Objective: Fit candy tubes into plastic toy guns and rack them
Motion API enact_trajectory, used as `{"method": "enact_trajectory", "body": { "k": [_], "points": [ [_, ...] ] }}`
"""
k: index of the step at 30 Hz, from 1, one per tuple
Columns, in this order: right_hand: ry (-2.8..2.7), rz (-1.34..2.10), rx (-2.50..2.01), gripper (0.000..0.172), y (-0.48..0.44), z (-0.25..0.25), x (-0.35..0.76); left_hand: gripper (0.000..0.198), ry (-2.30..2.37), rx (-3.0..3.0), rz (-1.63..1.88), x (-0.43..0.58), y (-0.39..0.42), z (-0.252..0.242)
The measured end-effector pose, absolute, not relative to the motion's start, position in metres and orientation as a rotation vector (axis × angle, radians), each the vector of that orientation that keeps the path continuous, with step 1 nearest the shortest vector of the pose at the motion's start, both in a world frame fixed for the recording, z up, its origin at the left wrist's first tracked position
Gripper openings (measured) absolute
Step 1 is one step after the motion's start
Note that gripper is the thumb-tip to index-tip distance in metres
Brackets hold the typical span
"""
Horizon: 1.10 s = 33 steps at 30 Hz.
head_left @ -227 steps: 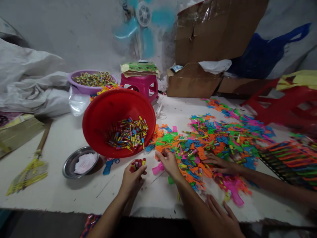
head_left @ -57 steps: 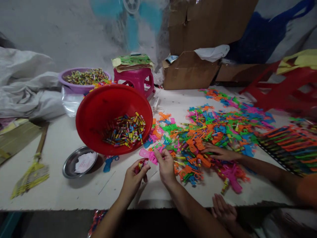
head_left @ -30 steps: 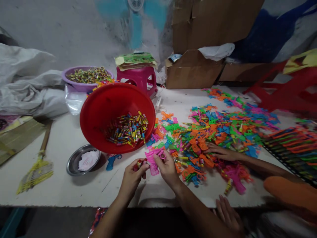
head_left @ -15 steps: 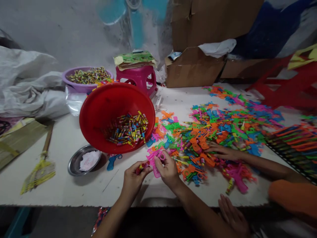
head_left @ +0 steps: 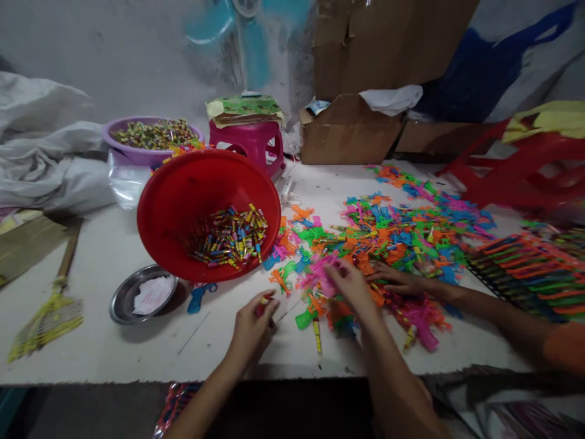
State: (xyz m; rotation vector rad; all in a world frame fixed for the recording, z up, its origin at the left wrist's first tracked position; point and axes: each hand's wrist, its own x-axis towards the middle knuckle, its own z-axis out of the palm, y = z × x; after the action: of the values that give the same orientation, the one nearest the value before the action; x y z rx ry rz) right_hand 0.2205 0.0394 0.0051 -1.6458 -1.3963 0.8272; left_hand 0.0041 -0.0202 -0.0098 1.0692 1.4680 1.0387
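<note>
My left hand (head_left: 251, 323) is closed on a small red-and-yellow wrapped tube (head_left: 261, 305), held just above the white table (head_left: 192, 366). My right hand (head_left: 354, 289) reaches over the near left side of a heap of plastic toy guns (head_left: 402, 238), its fingers blurred by motion. At its fingertips is a pink toy gun (head_left: 320, 274), also smeared. Below that, a green toy gun part (head_left: 304, 319) and a yellow wrapped tube (head_left: 317, 335) lie on the table. A red basin (head_left: 169, 201) left of the heap is tilted, with many wrapped tubes (head_left: 233, 238) inside.
A co-worker's hand (head_left: 397, 281) rests on the heap from the right. A metal bowl (head_left: 119, 311) with white paper slips, a blue toy gun (head_left: 197, 299) and a yellow fly swatter (head_left: 50, 317) lie to the left. Behind are a purple basin (head_left: 137, 155), a pink stool (head_left: 251, 140) and cardboard boxes (head_left: 347, 137).
My right hand has moved right, away from my left hand, to the heap with the pink toy gun. My left hand keeps its tube. The whole view has shifted slightly.
</note>
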Motion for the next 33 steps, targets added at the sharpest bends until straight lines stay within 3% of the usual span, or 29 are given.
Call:
{"method": "enact_trajectory", "body": {
  "k": [3, 5, 7, 9, 12, 16, 20, 25, 28, 30, 33],
  "points": [
    [-1.299, 0.095, -2.027, 0.042, 0.062, 0.008, 0.252, 0.031, 1.447, 0.693, 1.062, -0.013, -0.008, -0.027],
    [-1.517, -0.02, -2.001, 0.037, 0.068, -0.003, 0.236, 0.03, 1.33, 0.521, 1.03, -0.015, -0.004, -0.035],
    [-1.962, 0.169, -1.785, 0.029, 0.066, -0.022, 0.198, 0.032, 1.231, 0.48, 0.983, -0.012, -0.003, -0.04],
    [-2.233, 0.26, -1.618, 0.033, 0.06, -0.041, 0.156, 0.037, 1.189, 0.515, 0.969, -0.008, -0.006, -0.042],
    [-2.353, 0.333, -1.581, 0.038, 0.047, -0.054, 0.115, 0.043, 1.247, 0.568, 1.045, -0.011, -0.011, -0.044],
    [-2.354, 0.446, -1.559, 0.033, 0.043, -0.05, 0.111, 0.046, 1.407, 0.618, 1.146, -0.022, -0.014, -0.049],
    [-2.15, 0.713, -1.332, 0.018, 0.046, -0.04, 0.127, 0.048, 1.336, 0.545, 1.18, -0.019, -0.011, -0.039],
    [-1.701, 1.155, -1.081, 0.021, 0.042, -0.021, 0.141, 0.047, 1.254, 0.637, 1.078, -0.013, -0.005, -0.01],
    [-1.607, 1.283, -1.047, 0.018, 0.039, -0.01, 0.141, 0.035, 1.283, 0.875, 1.02, -0.012, -0.006, 0.002],
    [-1.498, 1.405, -1.012, 0.018, 0.039, -0.006, 0.14, 0.028, 1.305, 0.949, 1.068, -0.011, -0.007, 0.006],
    [-1.173, 1.513, -0.895, 0.026, 0.04, -0.004, 0.139, 0.033, 1.247, 0.76, 1.183, -0.013, -0.007, 0.008]
  ]
}}
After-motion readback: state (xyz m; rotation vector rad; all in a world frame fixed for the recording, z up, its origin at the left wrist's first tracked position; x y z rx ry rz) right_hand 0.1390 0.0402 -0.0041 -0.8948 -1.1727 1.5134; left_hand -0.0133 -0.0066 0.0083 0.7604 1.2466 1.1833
